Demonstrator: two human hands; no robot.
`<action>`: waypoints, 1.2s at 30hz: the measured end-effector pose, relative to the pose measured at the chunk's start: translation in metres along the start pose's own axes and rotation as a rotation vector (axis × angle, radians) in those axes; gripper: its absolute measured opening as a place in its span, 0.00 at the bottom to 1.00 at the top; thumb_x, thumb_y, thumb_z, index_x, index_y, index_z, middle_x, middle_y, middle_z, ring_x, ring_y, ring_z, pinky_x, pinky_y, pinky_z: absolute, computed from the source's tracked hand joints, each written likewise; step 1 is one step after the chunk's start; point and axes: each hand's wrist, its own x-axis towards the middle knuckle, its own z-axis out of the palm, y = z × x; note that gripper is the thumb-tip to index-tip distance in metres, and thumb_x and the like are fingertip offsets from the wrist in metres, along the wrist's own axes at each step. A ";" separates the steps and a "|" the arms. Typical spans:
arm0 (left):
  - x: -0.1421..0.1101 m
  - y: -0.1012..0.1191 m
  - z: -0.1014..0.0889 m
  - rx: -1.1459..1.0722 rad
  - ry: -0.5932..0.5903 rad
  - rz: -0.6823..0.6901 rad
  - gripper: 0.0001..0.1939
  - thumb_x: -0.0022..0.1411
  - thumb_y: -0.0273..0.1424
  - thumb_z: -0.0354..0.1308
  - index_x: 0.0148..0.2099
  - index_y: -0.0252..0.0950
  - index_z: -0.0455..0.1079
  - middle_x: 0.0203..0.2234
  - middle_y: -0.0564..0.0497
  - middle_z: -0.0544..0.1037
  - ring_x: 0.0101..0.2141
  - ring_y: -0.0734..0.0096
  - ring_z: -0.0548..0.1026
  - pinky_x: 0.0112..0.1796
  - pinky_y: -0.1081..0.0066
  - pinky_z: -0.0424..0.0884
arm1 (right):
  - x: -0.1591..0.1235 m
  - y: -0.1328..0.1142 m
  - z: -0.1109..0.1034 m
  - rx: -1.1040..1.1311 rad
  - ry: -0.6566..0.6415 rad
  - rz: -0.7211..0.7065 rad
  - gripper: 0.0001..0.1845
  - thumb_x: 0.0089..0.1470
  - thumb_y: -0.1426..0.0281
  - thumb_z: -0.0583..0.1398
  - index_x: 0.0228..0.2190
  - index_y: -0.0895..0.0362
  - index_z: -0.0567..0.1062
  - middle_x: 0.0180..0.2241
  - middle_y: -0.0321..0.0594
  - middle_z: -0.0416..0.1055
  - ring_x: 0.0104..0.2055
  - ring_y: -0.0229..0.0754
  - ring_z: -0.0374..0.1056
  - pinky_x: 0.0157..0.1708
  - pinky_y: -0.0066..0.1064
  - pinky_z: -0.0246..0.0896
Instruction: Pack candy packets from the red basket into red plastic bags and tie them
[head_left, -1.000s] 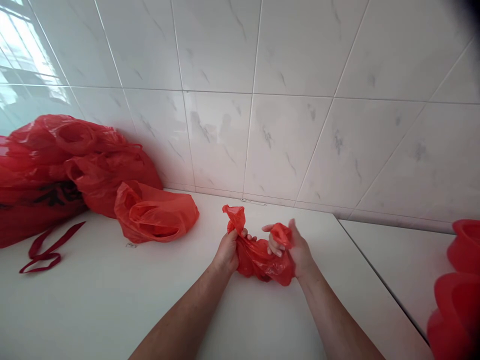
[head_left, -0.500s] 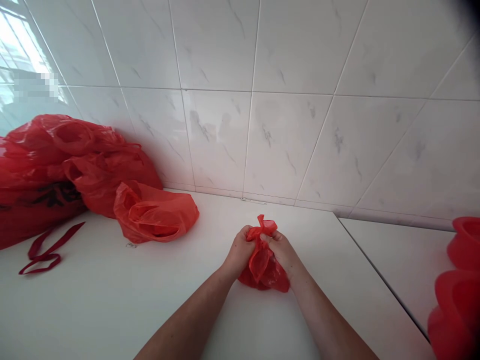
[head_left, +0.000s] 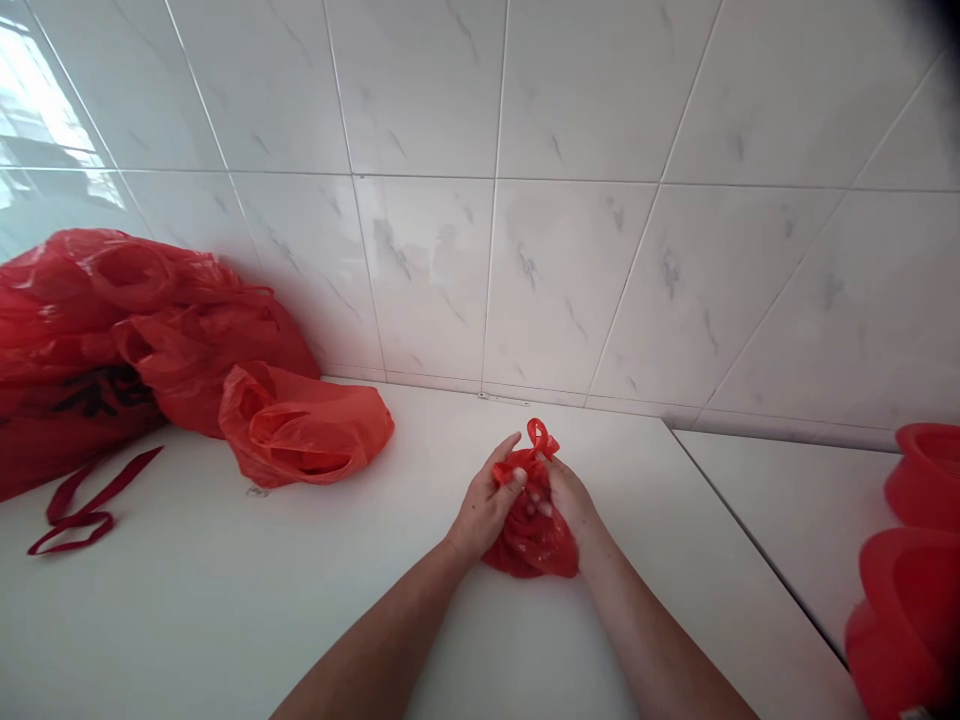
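A small red plastic bag rests on the white tabletop, its top gathered and twisted, with a loop of plastic sticking up. My left hand grips the bag's left side near the top, thumb over the plastic and index finger pointing up. From the right, my right hand closes on the gathered top, its fingertips partly behind and inside the plastic. What the bag contains is hidden.
Left, a larger orange-red plastic bag lies beside a heap of red bags. A dark red ribbon lies before them. Red rounded containers stand at the right edge, past a table seam. A tiled wall rises behind.
My left thumb and index finger have spread apart on the bag's top, and a plastic loop now stands up between my hands. The view has shifted slightly.
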 end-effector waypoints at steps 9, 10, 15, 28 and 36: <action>0.008 -0.003 -0.007 -0.188 -0.032 -0.104 0.23 0.63 0.47 0.47 0.33 0.32 0.71 0.23 0.47 0.76 0.29 0.65 0.75 0.33 0.68 0.70 | -0.009 -0.010 -0.002 0.128 -0.280 0.082 0.30 0.54 0.45 0.48 0.27 0.58 0.72 0.13 0.33 0.58 0.16 0.33 0.50 0.20 0.27 0.52; 0.008 -0.003 -0.008 -0.198 -0.014 -0.110 0.22 0.62 0.46 0.48 0.33 0.32 0.71 0.24 0.47 0.76 0.30 0.65 0.75 0.34 0.68 0.70 | -0.009 -0.010 -0.002 0.131 -0.284 0.072 0.32 0.53 0.43 0.46 0.26 0.57 0.72 0.13 0.33 0.57 0.16 0.33 0.49 0.19 0.27 0.51; 0.012 -0.008 -0.014 -0.177 0.168 -0.173 0.17 0.56 0.40 0.59 0.45 0.35 0.71 0.30 0.49 0.77 0.32 0.69 0.74 0.38 0.68 0.69 | -0.009 -0.013 -0.002 -0.024 -0.173 0.011 0.18 0.49 0.54 0.61 0.24 0.56 0.68 0.15 0.30 0.59 0.18 0.33 0.54 0.21 0.26 0.52; 0.007 0.003 -0.006 -0.056 0.045 -0.068 0.13 0.58 0.38 0.57 0.42 0.37 0.74 0.38 0.47 0.77 0.38 0.66 0.73 0.41 0.67 0.68 | -0.001 0.000 0.001 -0.585 0.330 -0.174 0.07 0.44 0.69 0.56 0.30 0.51 0.71 0.23 0.34 0.69 0.24 0.39 0.62 0.22 0.29 0.53; 0.008 0.001 -0.009 0.049 0.074 -0.067 0.12 0.57 0.38 0.58 0.40 0.37 0.74 0.36 0.48 0.77 0.37 0.65 0.73 0.40 0.67 0.69 | -0.003 -0.012 -0.003 -0.286 0.065 -0.085 0.22 0.39 0.73 0.56 0.41 0.52 0.74 0.38 0.37 0.74 0.33 0.41 0.69 0.31 0.32 0.64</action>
